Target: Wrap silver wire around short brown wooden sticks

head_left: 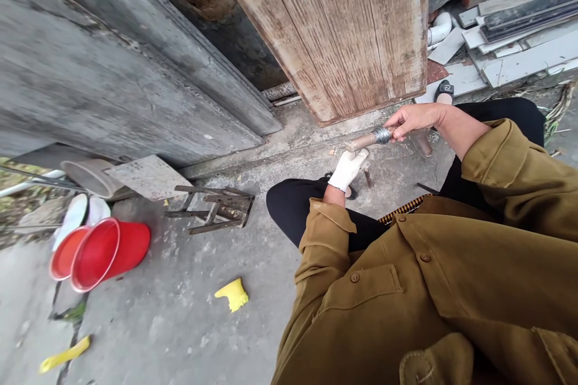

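Closest to you, your gloved left hand (347,168) curls loosely beneath the near end of a short rod (366,140), touching it. Beyond, your bare right hand (413,119) pinches the rod's wire-wrapped end, holding it above the concrete before the wooden door (343,30).

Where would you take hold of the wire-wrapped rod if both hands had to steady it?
Judging from its pose, the rod lies roughly level, so grip across its shaft from the sides. The right hand already pinches the wire-wrapped band from above-right; the gloved left hand sits under the bare brownish end, which looks the best second grip, approached from below-left.
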Demonstrator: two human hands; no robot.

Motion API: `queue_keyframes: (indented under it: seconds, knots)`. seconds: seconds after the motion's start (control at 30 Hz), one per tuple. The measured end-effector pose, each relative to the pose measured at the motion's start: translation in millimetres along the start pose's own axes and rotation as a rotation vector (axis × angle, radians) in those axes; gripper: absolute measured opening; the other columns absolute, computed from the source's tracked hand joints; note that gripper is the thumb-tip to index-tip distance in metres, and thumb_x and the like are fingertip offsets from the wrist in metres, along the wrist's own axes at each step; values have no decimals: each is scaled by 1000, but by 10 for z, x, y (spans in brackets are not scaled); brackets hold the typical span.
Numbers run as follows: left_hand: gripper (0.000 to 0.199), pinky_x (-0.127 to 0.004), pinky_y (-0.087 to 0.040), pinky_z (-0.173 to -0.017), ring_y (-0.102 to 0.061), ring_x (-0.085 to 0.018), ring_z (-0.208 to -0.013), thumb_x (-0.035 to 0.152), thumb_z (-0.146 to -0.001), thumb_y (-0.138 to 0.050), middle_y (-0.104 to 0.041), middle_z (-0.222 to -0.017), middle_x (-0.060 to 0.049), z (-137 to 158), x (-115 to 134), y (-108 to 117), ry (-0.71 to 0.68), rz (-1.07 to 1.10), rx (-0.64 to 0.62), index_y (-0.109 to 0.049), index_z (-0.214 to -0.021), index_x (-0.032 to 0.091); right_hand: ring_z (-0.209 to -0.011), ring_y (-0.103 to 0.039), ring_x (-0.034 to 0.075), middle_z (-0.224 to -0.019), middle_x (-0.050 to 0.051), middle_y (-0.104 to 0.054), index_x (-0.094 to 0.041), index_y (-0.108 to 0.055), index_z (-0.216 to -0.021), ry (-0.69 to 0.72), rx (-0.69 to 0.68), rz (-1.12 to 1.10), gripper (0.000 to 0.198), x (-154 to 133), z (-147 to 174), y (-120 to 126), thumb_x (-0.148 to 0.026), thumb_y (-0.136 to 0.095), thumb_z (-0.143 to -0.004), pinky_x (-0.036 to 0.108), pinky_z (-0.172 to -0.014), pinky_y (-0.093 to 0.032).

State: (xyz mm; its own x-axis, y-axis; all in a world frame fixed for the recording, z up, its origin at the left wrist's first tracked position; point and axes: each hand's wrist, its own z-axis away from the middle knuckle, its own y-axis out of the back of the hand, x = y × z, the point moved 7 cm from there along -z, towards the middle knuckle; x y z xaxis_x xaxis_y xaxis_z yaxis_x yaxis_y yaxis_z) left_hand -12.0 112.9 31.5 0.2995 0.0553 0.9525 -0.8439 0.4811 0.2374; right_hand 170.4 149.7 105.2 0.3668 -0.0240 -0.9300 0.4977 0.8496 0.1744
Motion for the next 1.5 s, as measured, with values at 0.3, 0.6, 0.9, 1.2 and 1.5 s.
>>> queue_keyframes:
  seconds: [0.3, 0.6, 0.9, 1.2, 1.5]
  knots:
    - [42, -21, -39, -57, -46, -9, -59, 52, -92, -51, -57, -72, 0, 94, 105, -384, 3, -85, -289, -67, -90, 14, -64, -54, 13, -76, 4, -65, -16, -69, -86, -80, 625, -133, 18, 101, -114, 240, -34, -70, -83, 28, -65, -46]
    - [31, -24, -46, -69, -55, -13, -71, 41, -92, -50, -63, -82, -2, 107, 208, -60, -83, -170, -99, -63, -84, 15, -87, -65, 24, -90, 9, -72, -16, -77, -106, -437, 112, 762, 27, 426, -222, 62, -30, -68, -84, 31, -74, -42]
    - [36, -24, -44, -64, -52, -12, -64, 48, -91, -55, -60, -72, -3, 36, 117, -81, -83, -58, -56, -64, -87, 14, -68, -59, 10, -80, 0, -69, -17, -75, -90, -38, -139, -68, 33, -75, 3, -202, -40, -83, -69, 24, -68, -47]
    - [39, -22, -39, -59, -47, -9, -60, 50, -94, -52, -61, -76, -2, 127, 179, -276, -62, 11, -266, -66, -89, 14, -59, -51, 11, -69, 2, -60, -18, -62, -73, 5, 710, -242, 23, 45, 18, 389, -37, -74, -79, 26, -59, -45]
    - [38, -24, -44, -68, -53, -11, -67, 48, -94, -50, -65, -82, -3, 155, 257, -228, -101, -86, -269, -67, -88, 15, -88, -64, 24, -96, 11, -72, -16, -75, -105, -415, 326, 858, 28, 329, -193, 198, -34, -64, -86, 30, -69, -40]
